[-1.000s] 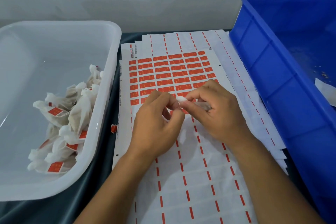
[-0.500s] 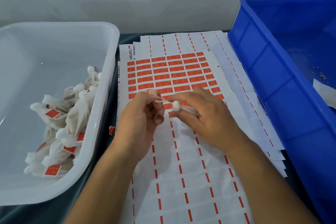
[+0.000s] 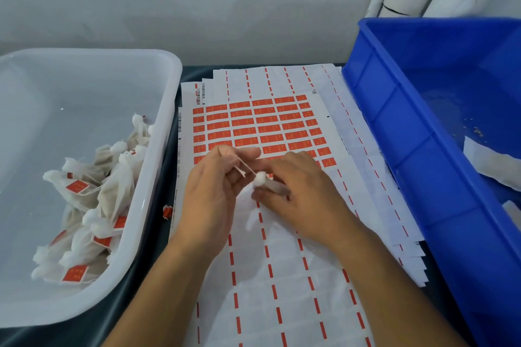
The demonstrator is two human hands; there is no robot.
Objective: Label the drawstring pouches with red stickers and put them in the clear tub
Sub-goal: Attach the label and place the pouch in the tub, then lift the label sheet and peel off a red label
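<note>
Over the sticker sheet (image 3: 253,127), my right hand (image 3: 304,194) holds the pouch (image 3: 267,182) by its neck while my left hand (image 3: 214,194) pinches its string (image 3: 244,167) taut beside that grip, apparently for labelling, the clear tub (image 3: 169,127) further left.

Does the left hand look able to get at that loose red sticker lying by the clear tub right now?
Probably yes, but not at once: the loose sticker lies uncovered just left of the left hand, beside the tub. That hand's fingers are pinching the pouch's string.
</note>
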